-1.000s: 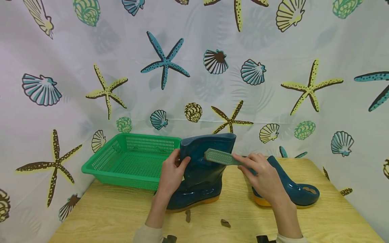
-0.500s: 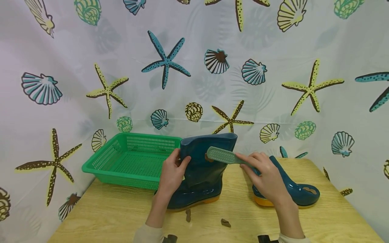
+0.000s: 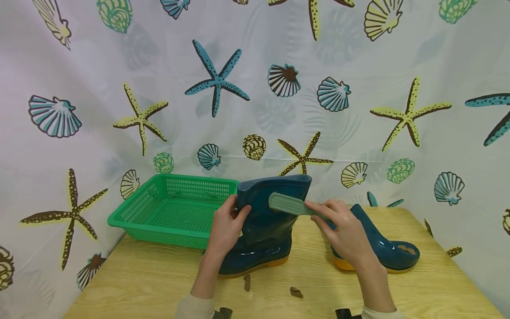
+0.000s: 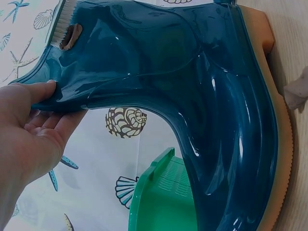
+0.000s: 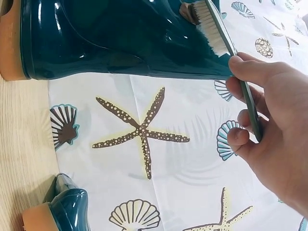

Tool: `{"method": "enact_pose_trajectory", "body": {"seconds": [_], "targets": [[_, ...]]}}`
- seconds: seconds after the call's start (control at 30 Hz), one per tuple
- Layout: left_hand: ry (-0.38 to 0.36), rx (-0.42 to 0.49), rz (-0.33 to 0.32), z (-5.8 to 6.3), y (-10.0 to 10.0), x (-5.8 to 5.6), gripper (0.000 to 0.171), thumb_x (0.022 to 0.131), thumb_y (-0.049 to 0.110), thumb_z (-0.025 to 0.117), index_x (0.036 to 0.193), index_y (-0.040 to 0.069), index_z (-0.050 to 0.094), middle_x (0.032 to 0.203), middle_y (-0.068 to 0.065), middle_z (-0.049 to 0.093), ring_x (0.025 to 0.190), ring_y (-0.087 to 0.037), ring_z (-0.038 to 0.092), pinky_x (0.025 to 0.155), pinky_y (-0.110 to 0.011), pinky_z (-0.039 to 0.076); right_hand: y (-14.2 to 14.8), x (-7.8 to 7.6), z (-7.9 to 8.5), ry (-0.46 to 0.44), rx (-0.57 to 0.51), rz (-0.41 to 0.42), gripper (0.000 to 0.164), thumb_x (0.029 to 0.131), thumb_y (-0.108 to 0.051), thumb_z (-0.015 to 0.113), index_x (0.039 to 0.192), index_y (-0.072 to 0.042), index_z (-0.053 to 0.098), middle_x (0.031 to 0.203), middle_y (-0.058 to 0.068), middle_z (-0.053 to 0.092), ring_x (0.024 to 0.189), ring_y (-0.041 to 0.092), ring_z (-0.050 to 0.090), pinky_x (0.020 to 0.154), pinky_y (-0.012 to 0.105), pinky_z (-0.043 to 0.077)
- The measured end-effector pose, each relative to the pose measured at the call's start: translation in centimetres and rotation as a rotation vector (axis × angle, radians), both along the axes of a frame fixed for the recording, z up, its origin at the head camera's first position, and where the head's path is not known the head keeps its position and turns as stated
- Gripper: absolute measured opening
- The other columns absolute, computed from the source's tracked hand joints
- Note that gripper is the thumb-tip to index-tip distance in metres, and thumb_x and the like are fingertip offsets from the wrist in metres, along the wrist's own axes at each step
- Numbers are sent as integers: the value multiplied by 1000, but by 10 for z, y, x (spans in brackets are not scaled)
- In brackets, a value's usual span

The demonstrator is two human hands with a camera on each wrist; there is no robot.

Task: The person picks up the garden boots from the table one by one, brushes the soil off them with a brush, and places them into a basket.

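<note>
A dark blue rubber boot (image 3: 264,230) with an orange sole stands on the table. My left hand (image 3: 225,226) grips its shaft near the top, thumb outside and fingers at the edge, as the left wrist view shows. My right hand (image 3: 346,228) holds a green brush (image 3: 288,204) by its handle. White bristles (image 5: 211,29) touch the boot shaft at a brown mud patch (image 4: 71,36), which the brush mostly covers in the head view.
The other blue boot (image 3: 392,252) stands at the right, with a brown patch on its toe. A green plastic basket (image 3: 167,241) is at the back left. Brown lumps (image 3: 295,292) lie on the wooden table (image 3: 338,297) in front. A patterned curtain (image 3: 255,119) closes off the back.
The brush and right hand shifted slightly right and up, then back left and down across the patch. My left hand and the boot have stayed nearly still.
</note>
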State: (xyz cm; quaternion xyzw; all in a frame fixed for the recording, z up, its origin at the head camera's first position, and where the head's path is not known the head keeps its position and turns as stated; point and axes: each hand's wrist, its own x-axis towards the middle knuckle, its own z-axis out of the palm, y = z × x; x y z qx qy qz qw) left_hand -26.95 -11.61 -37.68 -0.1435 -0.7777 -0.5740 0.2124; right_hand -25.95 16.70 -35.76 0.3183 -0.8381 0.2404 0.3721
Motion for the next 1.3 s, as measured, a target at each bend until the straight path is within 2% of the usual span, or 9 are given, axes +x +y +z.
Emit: {"method": "enact_pose_trajectory", "body": {"seconds": [0.47, 0.7, 0.77, 0.93, 1.3], "targets": [[18, -10, 5, 4, -4, -12, 23, 99, 20, 63, 121, 13, 62, 111, -9, 71, 97, -24, 73, 82, -41, 59, -2, -4, 3, -76, 38, -10, 40, 86, -4, 75, 122, -20, 72, 85, -10, 53, 77, 5, 40, 62, 20, 34], [9, -1, -5, 4, -6, -17, 23, 98, 19, 64, 121, 12, 62, 111, -10, 71, 95, -24, 73, 82, -40, 59, -4, -8, 7, 12, -54, 28, 49, 81, 3, 77, 124, -18, 71, 87, -9, 58, 79, 7, 46, 68, 20, 36], [8, -3, -7, 5, -7, -19, 23, 98, 19, 64, 120, 12, 62, 111, -10, 71, 94, -23, 73, 82, -41, 59, -5, -9, 6, 22, -63, 15, 49, 81, 3, 77, 124, -18, 71, 87, -8, 59, 80, 8, 48, 69, 22, 37], [12, -33, -11, 4, -8, -21, 24, 98, 20, 65, 120, 13, 63, 108, -9, 72, 89, -20, 73, 80, -38, 60, -9, -11, 4, -26, -2, -41, 45, 84, -4, 77, 125, -19, 71, 88, -8, 58, 80, 4, 44, 64, 24, 38], [11, -41, -18, 2, -11, -21, 24, 98, 22, 64, 121, 14, 63, 107, -8, 71, 89, -19, 73, 79, -37, 60, -11, -8, 0, -128, 16, -39, 38, 88, -6, 73, 124, -19, 72, 80, -11, 44, 72, 2, 33, 59, 20, 31]]}}
